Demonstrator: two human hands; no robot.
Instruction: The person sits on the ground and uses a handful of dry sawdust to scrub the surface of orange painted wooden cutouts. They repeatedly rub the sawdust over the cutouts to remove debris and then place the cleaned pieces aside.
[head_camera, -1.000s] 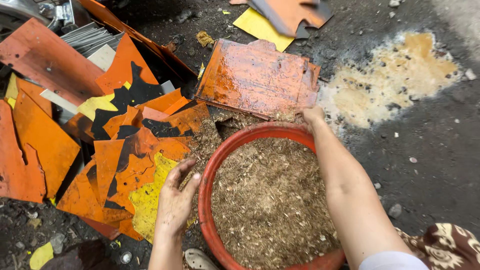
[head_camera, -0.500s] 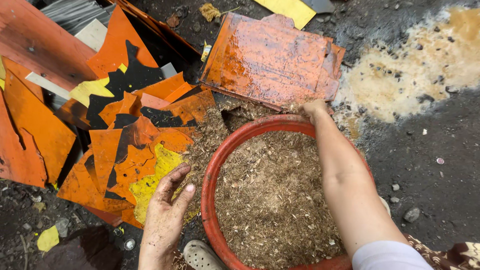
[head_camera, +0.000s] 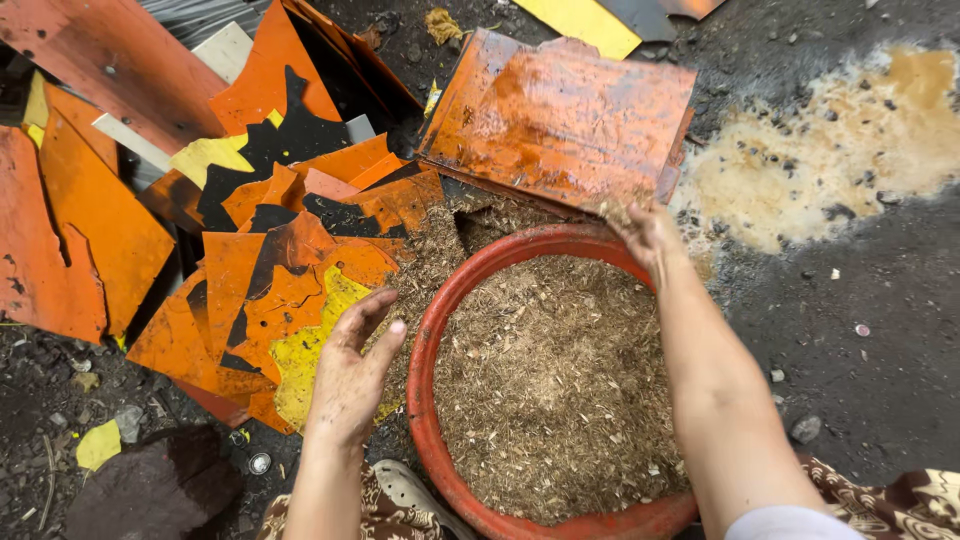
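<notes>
A round red basin (head_camera: 432, 330) full of brown sawdust-like chaff (head_camera: 550, 380) stands on the dark ground below me. My left hand (head_camera: 355, 370) hovers open just beside the basin's left rim, fingers spread, holding nothing. My right hand (head_camera: 648, 232) rests at the basin's far rim, fingers curled over the edge and dusted with chaff, right against the near edge of a large orange sheet (head_camera: 560, 115). Whether it grips the rim is hidden by the hand itself.
A heap of broken orange, yellow and black sheet pieces (head_camera: 270, 260) lies to the left. Spilled chaff (head_camera: 435, 250) covers the ground by the basin. A pale tan stain (head_camera: 830, 150) spreads at the right. A dark stone (head_camera: 150, 490) and a sandal (head_camera: 410, 490) sit near my feet.
My left hand has lifted and moved closer to the basin's left rim. My right hand stays at the far rim. The view has shifted slightly downward and closer.
</notes>
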